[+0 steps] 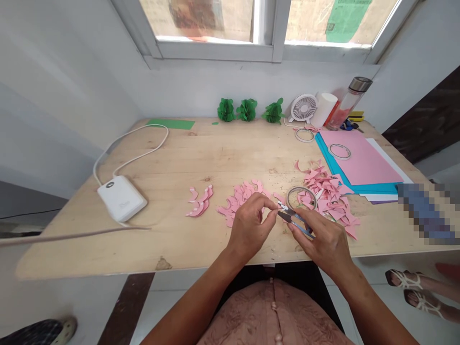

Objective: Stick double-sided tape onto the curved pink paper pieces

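My right hand is closed around a pair of small thread snips with dark blades and bluish handles. The blades point left and stand apart, close to the fingertips of my left hand. That hand's thumb and index finger are pinched together; what lies between them is too small to make out. A small white bit shows by the upper blade. Curved pink paper pieces lie in a pile just behind my left hand. A tape roll rests beyond my right hand, against a heap of pink paper scraps.
Several curved pink strips lie further left. A white power bank with a cable sits at the left. Green paper ornaments, a small fan and a bottle line the back. Paper sheets are stacked right.
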Demonstrator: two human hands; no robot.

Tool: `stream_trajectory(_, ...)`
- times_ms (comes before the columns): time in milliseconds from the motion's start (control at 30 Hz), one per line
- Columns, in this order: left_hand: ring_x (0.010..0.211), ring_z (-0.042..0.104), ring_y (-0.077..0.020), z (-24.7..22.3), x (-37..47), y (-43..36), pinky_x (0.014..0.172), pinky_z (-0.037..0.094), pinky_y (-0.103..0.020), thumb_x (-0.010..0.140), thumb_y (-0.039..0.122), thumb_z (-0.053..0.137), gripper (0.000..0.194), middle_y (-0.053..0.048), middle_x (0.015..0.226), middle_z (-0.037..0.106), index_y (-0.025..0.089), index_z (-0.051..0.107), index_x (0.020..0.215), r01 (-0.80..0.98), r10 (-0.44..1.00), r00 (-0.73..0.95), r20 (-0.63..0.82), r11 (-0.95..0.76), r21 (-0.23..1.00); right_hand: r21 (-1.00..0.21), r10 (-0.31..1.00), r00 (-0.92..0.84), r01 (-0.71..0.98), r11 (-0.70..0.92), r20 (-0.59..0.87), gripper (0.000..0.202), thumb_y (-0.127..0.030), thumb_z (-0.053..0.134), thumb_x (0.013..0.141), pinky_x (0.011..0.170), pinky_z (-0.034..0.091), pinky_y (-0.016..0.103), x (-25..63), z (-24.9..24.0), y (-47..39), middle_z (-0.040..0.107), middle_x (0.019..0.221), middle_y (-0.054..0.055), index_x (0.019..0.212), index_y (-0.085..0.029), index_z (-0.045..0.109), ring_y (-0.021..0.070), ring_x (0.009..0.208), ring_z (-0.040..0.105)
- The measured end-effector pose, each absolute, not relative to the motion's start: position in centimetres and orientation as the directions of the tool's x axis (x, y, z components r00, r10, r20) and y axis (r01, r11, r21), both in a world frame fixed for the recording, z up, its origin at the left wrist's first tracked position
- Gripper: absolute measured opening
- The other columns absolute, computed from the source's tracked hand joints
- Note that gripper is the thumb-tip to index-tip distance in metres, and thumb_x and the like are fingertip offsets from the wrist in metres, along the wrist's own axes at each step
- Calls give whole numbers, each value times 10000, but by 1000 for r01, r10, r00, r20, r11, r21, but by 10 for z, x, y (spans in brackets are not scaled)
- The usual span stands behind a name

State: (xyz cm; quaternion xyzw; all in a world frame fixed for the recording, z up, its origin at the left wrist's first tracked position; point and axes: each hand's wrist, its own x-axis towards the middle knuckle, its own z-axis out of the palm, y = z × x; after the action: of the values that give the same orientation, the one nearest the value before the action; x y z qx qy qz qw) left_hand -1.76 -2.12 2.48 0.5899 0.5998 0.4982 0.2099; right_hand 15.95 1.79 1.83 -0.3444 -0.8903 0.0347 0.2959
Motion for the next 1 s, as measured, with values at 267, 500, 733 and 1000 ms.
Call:
stream_trajectory(267, 472, 360, -72, 23, -25, -20, 443, 293, -207, 796, 284, 583, 184, 17, 636, 555, 157, 672, 894, 161, 968, -251, 17, 25, 987, -471, 737, -536, 566, 676, 413, 254, -309, 571, 848, 566, 515, 251, 165, 15, 16, 725, 931, 91, 1039, -152, 630, 153, 639, 652)
stream_trajectory(500, 435, 353, -63, 37, -30, -15, 412, 300, -193, 717, 285, 633, 170, 33, 542, 513, 152, 695, 802, -56, 968, -134, -214, 208, 977, -422, 705, -574, 565, 709, 418, 260, -311, 560, 859, 585, 534, 276, 166, 16, 15, 725, 940, 114, 1047, -142, 621, 195, 740, 687)
stream_trajectory(733, 434, 331, -51, 38, -29, -15, 398, 271, -178, 732, 293, 625, 143, 53, 534, 447, 150, 639, 734, -95, 967, -87, -241, 233, 968, -427, 693, -589, 546, 721, 416, 231, -294, 566, 852, 584, 536, 273, 166, 18, 14, 725, 935, 104, 1031, -155, 616, 182, 714, 684)
stream_trajectory(1000, 475, 345, -55, 30, -30, -13, 421, 263, -187, 738, 287, 620, 150, 20, 635, 499, 144, 598, 699, -54, 982, -85, -169, 165, 985, -435, 680, -612, 525, 731, 404, 218, -283, 572, 841, 560, 523, 268, 167, 17, 15, 725, 926, 90, 1028, -182, 622, 171, 678, 671)
